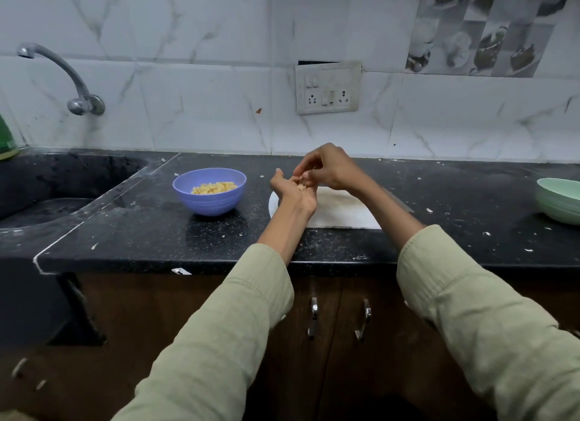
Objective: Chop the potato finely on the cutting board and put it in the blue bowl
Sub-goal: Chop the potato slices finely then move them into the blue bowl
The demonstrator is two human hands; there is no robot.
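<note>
A bowl [209, 190] holding chopped potato [214, 188] is sitting on the counter [150, 229], right of the sink [56, 188]. The cutting board [342, 210] is lying just right of it, both hands hovering above. Another bowl [560, 200] is sitting far right. A tap [59, 75] is projecting from the wall behind the sink.

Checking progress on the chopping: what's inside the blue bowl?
The blue bowl holds a pile of small yellow potato pieces. The near wall hides the bowl's bottom and the pile's depth.
</note>
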